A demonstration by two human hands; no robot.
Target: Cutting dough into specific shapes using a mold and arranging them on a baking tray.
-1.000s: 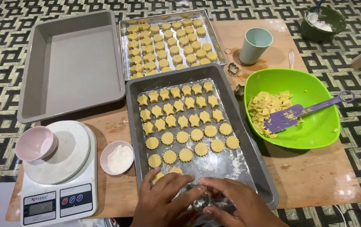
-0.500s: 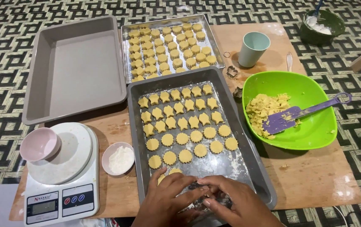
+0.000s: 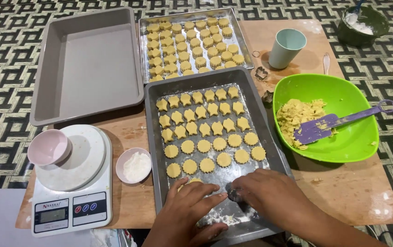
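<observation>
From my seat, the wooden board (image 3: 343, 192) carries everything. The dark baking tray (image 3: 153, 137) sits at its near middle, cutout cookies (image 3: 204, 126) in neat rows so they don't touch. An empty grey pan (image 3: 91, 59) fills the far left corner, and the green bowl (image 3: 343, 137) of leftover dough with a purple spatula (image 3: 333, 124) sits by the right edge. My left hand (image 3: 192, 215) lies flat, fingers together, steadying things at the tray's near edge; my right hand (image 3: 269, 194) pinches a small cookie cutter (image 3: 234, 194) down there.
</observation>
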